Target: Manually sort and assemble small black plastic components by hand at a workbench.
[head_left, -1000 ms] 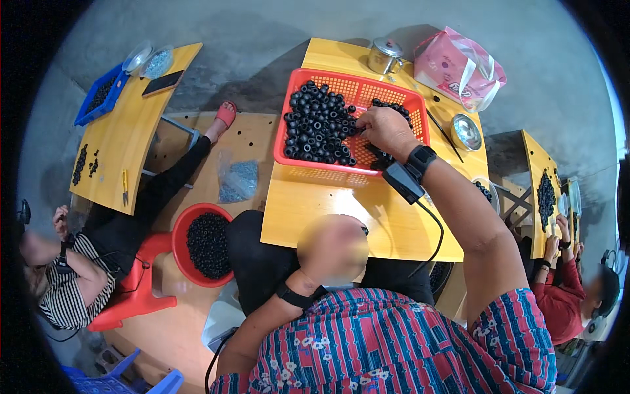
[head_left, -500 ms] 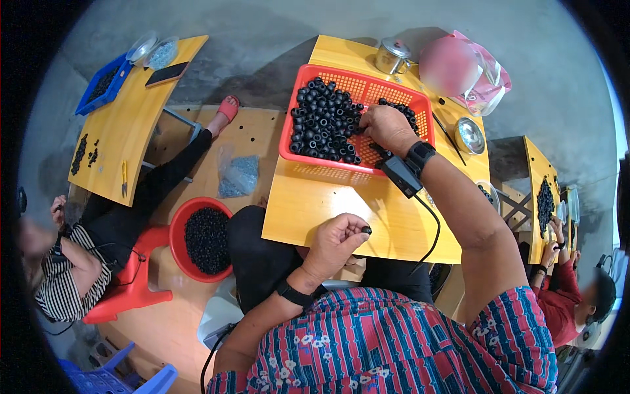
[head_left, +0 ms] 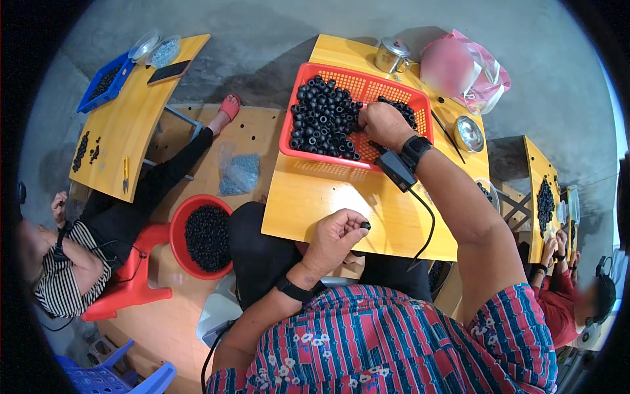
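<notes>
Pinched between thumb and fingers of my left hand [head_left: 333, 241] is a small black round part [head_left: 365, 225], held just above the near edge of the yellow table [head_left: 315, 203]. My right hand [head_left: 387, 125] reaches into a red perforated plastic basket [head_left: 367, 169], its fingers curled down at the loose parts. Hollow black round parts [head_left: 321, 121] heap up in the basket's left half, and a smaller group [head_left: 401, 111] lies beyond my hand. Whatever those right fingertips grip is hidden. A black device on a cable hangs at my right wrist.
Beyond the basket stand a lidded metal mug [head_left: 392, 56] and a pink bag [head_left: 489, 79]. A thin dark rod [head_left: 448, 136] and a metal bowl [head_left: 469, 134] lie right. A red tub [head_left: 176, 246] of black parts stands on the floor, left. Co-workers sit at both sides.
My left hand has shifted very slightly, still pinching the black part. My right hand stays in the basket, its fingers a little more closed. The left co-worker's hand has moved.
</notes>
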Tool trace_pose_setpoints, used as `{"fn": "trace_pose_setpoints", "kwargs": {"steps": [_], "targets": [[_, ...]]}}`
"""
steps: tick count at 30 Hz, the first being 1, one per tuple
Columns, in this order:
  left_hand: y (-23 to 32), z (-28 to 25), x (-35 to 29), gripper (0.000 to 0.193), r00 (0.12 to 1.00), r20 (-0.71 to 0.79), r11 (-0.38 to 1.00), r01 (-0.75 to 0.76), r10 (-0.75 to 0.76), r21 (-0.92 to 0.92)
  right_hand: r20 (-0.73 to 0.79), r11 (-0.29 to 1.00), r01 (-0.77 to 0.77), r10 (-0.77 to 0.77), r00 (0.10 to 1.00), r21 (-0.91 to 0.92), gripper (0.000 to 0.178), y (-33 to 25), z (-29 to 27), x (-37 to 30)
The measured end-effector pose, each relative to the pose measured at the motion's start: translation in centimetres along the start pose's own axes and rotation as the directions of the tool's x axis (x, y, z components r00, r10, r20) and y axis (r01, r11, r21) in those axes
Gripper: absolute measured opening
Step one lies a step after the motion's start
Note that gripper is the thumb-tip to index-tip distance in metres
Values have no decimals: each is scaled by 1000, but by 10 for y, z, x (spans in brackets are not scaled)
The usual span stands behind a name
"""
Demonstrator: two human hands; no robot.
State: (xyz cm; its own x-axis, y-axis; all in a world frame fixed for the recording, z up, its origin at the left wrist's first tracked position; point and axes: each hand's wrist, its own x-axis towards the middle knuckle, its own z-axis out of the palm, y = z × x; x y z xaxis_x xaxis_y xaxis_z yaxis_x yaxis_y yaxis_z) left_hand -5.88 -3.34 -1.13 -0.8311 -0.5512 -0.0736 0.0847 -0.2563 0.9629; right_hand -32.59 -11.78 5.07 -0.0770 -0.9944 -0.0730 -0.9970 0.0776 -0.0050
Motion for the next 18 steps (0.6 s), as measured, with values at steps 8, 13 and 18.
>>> {"fn": "trace_pose_setpoints", "kwargs": {"steps": [8, 13, 18], "targets": [[0, 2, 1, 13, 1000, -12, 1000, -3, 3, 16, 29, 1000, -29, 29, 999, 0, 16, 3, 5, 5], [1, 1, 1, 13, 999, -23, 1000, 27, -27, 0, 56, 998, 30, -26, 998, -59, 18, -2, 0, 5], [-2, 2, 1, 13, 1000, -10, 1000, 3, -3, -19, -78, 994, 52, -44, 996, 98, 17, 11, 5, 0]]}}
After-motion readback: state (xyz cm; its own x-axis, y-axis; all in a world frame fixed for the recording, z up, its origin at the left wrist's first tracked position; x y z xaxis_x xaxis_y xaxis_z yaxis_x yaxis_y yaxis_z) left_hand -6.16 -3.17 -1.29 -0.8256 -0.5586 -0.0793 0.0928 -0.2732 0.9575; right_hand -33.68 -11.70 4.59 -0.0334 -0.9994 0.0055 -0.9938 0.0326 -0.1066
